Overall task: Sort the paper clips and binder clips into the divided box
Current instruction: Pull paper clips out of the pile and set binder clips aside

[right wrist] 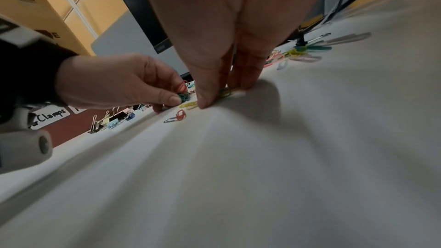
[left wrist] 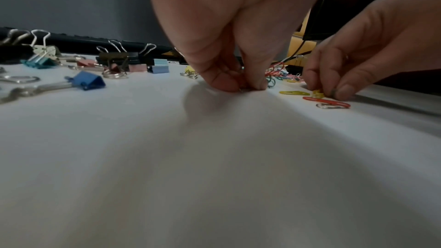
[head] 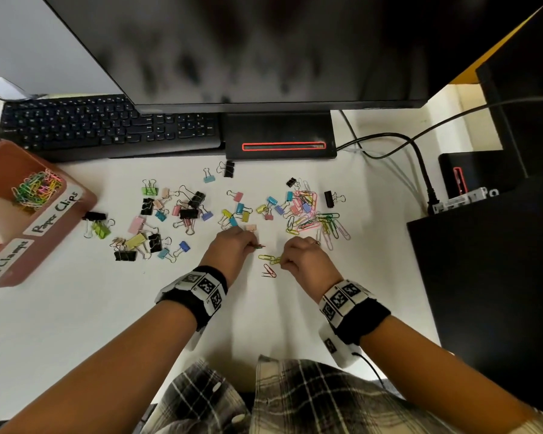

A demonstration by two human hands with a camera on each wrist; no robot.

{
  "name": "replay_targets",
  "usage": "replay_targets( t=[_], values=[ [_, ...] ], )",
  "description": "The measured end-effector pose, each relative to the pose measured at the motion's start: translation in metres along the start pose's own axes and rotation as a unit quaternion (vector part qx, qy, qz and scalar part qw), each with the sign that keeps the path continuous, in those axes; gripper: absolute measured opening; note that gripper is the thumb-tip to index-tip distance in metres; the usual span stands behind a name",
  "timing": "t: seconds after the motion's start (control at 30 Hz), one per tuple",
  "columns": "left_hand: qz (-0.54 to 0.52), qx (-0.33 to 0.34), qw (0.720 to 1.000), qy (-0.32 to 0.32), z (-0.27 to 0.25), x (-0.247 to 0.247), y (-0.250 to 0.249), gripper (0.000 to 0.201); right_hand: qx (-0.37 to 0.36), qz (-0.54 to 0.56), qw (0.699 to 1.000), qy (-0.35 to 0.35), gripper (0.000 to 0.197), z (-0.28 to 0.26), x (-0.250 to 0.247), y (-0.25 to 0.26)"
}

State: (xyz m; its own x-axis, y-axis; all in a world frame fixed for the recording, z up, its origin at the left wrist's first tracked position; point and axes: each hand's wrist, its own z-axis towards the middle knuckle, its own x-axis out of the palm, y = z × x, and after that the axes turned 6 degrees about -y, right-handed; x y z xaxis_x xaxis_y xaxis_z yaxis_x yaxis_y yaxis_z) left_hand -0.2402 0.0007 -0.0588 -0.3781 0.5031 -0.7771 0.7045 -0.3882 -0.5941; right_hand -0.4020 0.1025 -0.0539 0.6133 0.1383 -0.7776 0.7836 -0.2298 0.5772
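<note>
Yellow paper clip (head: pixel 275 260) pinched, seemingly, under right hand (head: pixel 304 258) fingertips.

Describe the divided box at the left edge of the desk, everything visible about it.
The reddish-brown divided box sits at the desk's left edge, angled, partly cut off by the frame. It looks like plastic, with a pale inner partition. White handwritten labels on its near wall read "Paper Clips" and, partly cut off, what looks like "Paper Clamps". The far compartment holds a heap of multicoloured paper clips. A black binder clip lies against its corner. Neither hand touches it.
</note>
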Motion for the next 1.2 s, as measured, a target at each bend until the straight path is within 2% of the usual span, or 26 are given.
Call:
replay_targets(
  t=[0.23,0.4,0.57,0.67,1.03,1.1,1.2],
  values=[
    [0.016,0.006,1.0,-0.011,-0.002,-0.002,0.005,0.011,0.044,-0.02,0.998,0.047,0.022,0.018,0.0,0.006],
    [0.022,-0.014,1.0,-0.015,-0.01,-0.005,0.016,0.008,0.053,-0.044,0.995,0.071,0.021,0.015,-0.002,0.01],
    [0.035,-0.01,0.999,-0.026,-0.016,-0.006,0.019,0.01,0.001,0.031,0.997,0.066,0.013,0.006,-0.012,0.011],
    [0.035,-0.01,0.999,-0.029,-0.016,-0.006,0.021,0.012,-0.033,0.008,0.995,0.096,0.011,0.002,-0.006,0.022],
    [0.034,0.019,0.999,-0.02,-0.019,-0.01,0.028,0.011,0.014,-0.009,0.999,0.033,0.013,0.024,0.002,0.037],
    [0.02,0.009,1.0,-0.017,-0.021,-0.012,0.029,0.013,0.033,-0.012,0.999,0.035,0.012,0.025,0.002,0.041],
    [-0.04,-0.058,0.997,-0.017,-0.024,-0.021,0.03,0.016,0.058,-0.027,0.997,0.045,0.017,0.026,0.005,0.049]
  ],
)
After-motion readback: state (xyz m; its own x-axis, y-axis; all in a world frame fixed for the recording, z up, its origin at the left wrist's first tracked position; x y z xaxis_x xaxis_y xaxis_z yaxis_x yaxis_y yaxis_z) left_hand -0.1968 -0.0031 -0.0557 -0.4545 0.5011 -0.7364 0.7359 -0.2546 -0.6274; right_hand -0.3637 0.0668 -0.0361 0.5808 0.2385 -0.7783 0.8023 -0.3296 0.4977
